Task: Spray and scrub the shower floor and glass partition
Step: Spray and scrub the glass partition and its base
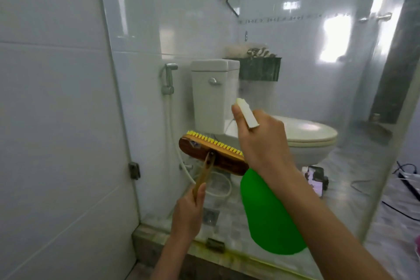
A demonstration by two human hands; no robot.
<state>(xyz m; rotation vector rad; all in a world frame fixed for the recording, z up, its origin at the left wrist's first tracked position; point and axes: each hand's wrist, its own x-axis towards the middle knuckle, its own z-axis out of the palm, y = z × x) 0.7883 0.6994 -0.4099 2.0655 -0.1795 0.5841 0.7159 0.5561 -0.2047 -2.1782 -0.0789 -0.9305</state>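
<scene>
Both grips are clamped: our right hand (261, 143) round the neck of the green plastic spray bottle (268, 211), probably heavy and slippery; our left hand (188, 211) on the handle of the stiff yellow-bristled wooden scrub brush (211, 154), before the clear glass partition (136, 109).

Glossy white wall tiles (56, 98) reflect bright light behind a white toilet (309, 136).
</scene>
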